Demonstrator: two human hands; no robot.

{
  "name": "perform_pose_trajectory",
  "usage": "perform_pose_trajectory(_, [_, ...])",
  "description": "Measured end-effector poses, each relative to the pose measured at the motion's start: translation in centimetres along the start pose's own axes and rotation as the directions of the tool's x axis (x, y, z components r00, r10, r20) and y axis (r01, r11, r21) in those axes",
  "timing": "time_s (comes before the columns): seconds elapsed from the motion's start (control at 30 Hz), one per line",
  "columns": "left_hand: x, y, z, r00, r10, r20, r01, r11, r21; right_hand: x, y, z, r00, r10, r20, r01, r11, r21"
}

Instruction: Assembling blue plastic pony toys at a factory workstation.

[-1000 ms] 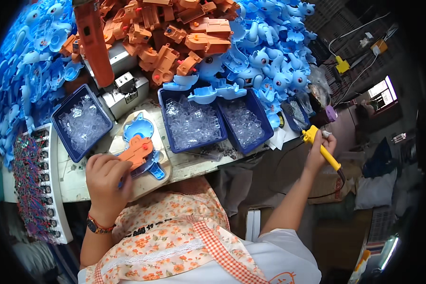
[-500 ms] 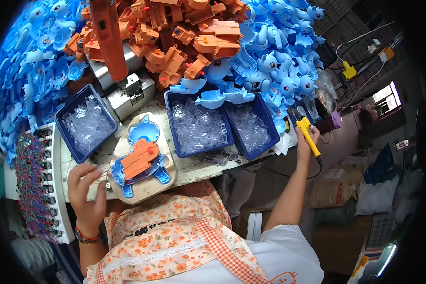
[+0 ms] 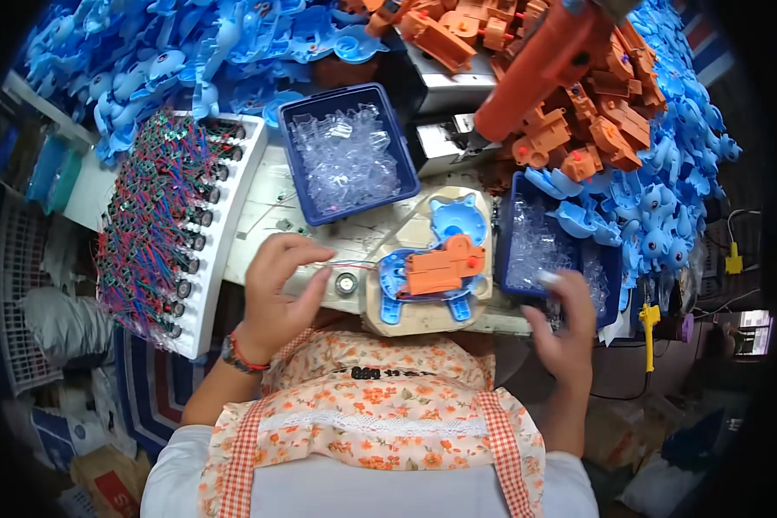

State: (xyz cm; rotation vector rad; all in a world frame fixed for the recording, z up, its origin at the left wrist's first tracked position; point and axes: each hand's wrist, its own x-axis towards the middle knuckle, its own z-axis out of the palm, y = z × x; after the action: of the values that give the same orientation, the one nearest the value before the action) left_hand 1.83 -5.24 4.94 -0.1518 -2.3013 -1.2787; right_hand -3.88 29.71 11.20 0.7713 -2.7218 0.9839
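My left hand [image 3: 278, 298] hovers over the bench left of a tan fixture block [image 3: 380, 321], its fingers apart and nothing visible in them. Beside its fingertips are thin wires [image 3: 354, 262] and a small round speaker-like part [image 3: 346, 283]. On the block lies a blue toy shell half [image 3: 390, 274] with an orange plastic housing [image 3: 436, 269] in it; another blue shell piece [image 3: 459, 220] sits just beyond. My right hand [image 3: 568, 332], thumb and fingers spread, is in front of a dark blue bin [image 3: 527, 300] of clear plastic pieces. A yellow-handled corded tool [image 3: 649, 328] hangs at the right.
Another blue bin [image 3: 306, 203] of clear pieces stands behind my left hand. A white tray [image 3: 233, 250] holds many wired round parts. Blue shells [image 3: 250, 43] and orange housings [image 3: 617, 129] pile up at the back. An orange-red tool [image 3: 535, 73] hangs over the bench.
My right hand has let go of the yellow-handled tool and come left toward the block. The view has turned, showing more of the left side. My left hand stays open near the speaker-like part.
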Motion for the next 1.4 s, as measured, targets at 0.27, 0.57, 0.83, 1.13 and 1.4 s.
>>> perform_pose_trajectory(0.27, [-1.2, 0.8, -1.7, 0.918, -0.185, 0.350, 0.278, 0.930, -0.238, 9.4, -3.2, 3.6, 0.715, -0.365, 0.596, 0.534, 0.836, -0.129])
perform_pose_trajectory(0.57, [-4.0, -0.7, -3.4, 0.533, -0.206, 0.821, 0.712, 0.633, -0.304, 13.8, -6.6, 0.6, 0.569, -0.091, 0.818, 0.324, 0.939, -0.120])
perform_pose_trajectory(0.83, [-4.5, 0.2, 0.2, 0.605, 0.032, 0.796, 0.685, 0.488, -0.541, 11.6, -10.6, 2.2, 0.307, 0.223, 0.925, -0.459, 0.886, -0.062])
perform_pose_trajectory(1.13, [-4.3, 1.9, -0.1, 0.718, -0.466, 0.517, 0.654, 0.197, -0.730, 11.5, -15.7, -0.2, 0.490, -0.166, 0.856, 0.467, 0.879, -0.097])
perform_pose_trajectory(1.4, [-3.6, 3.1, 0.6, 0.704, -0.198, 0.682, 0.710, 0.216, -0.670, 12.8, -17.1, -1.8, 0.470, -0.613, 0.636, 0.861, 0.475, -0.179])
